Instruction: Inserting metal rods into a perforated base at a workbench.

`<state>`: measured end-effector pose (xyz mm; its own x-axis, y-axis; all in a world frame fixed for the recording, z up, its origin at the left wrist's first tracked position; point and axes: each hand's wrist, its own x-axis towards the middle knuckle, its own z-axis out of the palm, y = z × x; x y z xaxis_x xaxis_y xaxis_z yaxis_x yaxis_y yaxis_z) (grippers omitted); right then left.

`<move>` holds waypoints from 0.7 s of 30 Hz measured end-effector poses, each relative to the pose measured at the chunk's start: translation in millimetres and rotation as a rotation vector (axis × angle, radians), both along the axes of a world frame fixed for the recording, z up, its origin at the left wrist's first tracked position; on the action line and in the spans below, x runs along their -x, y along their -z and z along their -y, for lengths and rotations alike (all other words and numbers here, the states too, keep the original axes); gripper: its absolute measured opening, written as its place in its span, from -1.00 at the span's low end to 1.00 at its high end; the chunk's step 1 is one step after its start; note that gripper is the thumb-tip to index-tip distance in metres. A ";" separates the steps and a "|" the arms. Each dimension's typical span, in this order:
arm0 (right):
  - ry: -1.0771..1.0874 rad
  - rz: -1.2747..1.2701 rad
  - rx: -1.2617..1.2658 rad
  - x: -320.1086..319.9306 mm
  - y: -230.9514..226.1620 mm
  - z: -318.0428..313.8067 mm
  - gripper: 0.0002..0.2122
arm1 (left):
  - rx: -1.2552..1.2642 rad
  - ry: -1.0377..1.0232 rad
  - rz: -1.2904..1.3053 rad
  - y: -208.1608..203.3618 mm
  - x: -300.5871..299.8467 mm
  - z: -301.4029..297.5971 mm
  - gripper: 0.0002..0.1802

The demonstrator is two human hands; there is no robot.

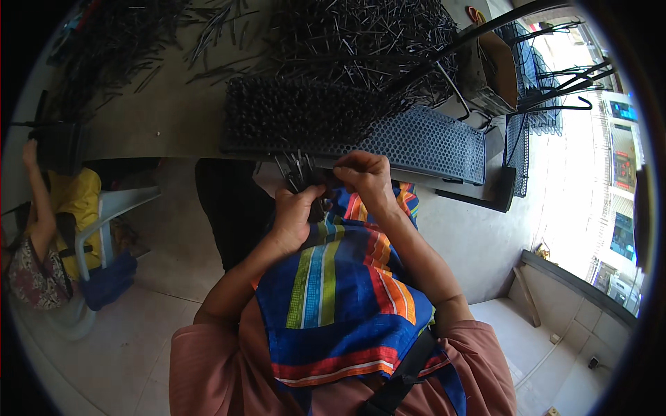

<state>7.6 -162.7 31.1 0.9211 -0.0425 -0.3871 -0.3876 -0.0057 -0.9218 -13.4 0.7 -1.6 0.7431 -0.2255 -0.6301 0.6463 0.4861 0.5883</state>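
My left hand [295, 211] is closed around a bunch of thin dark sticks [299, 170], which point up between thumb and fingers just in front of the table edge. Close beside it on the right, my right hand [368, 180] has its fingers curled together in a pinch; anything between the fingertips is too small to make out. Just beyond both hands lies a long perforated tray [433, 142]. Its left part is packed with upright dark pieces [298, 111], while rows of bare round holes show on the right.
Heaps of loose dark sticks [361, 35] cover the far table [184, 118]. An open cardboard box [496, 66] and wire racks [534, 76] stand at the right. A striped cloth [347, 277] covers my lap. At the far left, another person's arm [43, 201] reaches toward the table near a chair [104, 236].
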 end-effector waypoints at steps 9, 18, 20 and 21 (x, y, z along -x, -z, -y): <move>-0.097 0.037 0.096 -10.7 1.7 -16.8 -0.82 | -0.072 0.013 0.071 -0.4 2.3 -14.9 -0.82; -0.049 -0.107 0.016 -9.1 11.6 -20.7 -0.91 | -0.057 0.106 0.068 -7.7 -1.6 -19.0 -0.80; -0.050 -0.109 0.038 -9.8 9.4 -23.0 -0.93 | -0.086 0.063 0.094 -11.3 2.2 -15.5 -0.81; -0.050 -0.104 0.036 -10.5 7.0 -24.2 -0.94 | -0.116 0.021 0.120 -12.4 3.2 -13.7 -0.81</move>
<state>18.1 -138.5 24.1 0.8772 -0.0133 -0.4800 -0.4798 -0.0602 -0.8753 -16.5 14.4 10.8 0.8105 -0.1723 -0.5598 0.5771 0.3977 0.7133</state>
